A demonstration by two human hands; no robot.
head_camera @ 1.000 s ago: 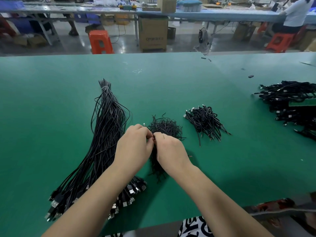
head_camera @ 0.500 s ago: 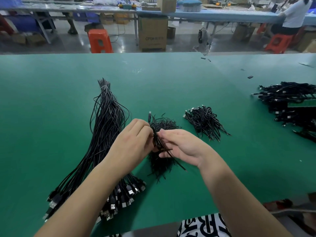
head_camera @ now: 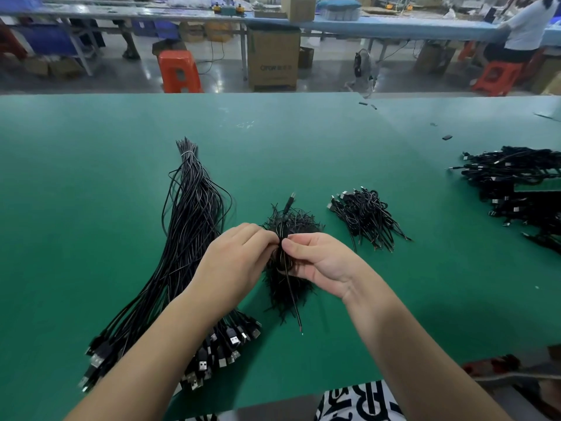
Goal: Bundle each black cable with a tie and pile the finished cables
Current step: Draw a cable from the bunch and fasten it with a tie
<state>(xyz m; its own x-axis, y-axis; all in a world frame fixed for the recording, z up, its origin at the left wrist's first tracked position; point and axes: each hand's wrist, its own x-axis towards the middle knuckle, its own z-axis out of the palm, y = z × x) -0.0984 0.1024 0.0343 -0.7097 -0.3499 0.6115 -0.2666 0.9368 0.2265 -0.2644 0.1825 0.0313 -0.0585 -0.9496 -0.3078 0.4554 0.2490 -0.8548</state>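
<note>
My left hand [head_camera: 235, 258] and my right hand [head_camera: 318, 261] meet over a heap of short black ties [head_camera: 291, 287] and together pinch one folded black cable [head_camera: 285, 235]. Its plug end sticks up past the fingers and its thin tail hangs down toward me. A long sheaf of loose black cables [head_camera: 188, 238] lies to the left, with USB plugs [head_camera: 212, 357] at the near end. A small pile of bundled cables [head_camera: 364, 215] sits right of the ties.
A larger heap of black cables [head_camera: 513, 189] lies at the right edge of the green table [head_camera: 91, 177]. Beyond the far edge are an orange stool [head_camera: 179, 71], a cardboard box [head_camera: 273, 59] and a seated person [head_camera: 522, 28].
The right hand turned palm-up while both hands stayed over the tie heap. The cable's plug end now points up and its tail hangs lower.
</note>
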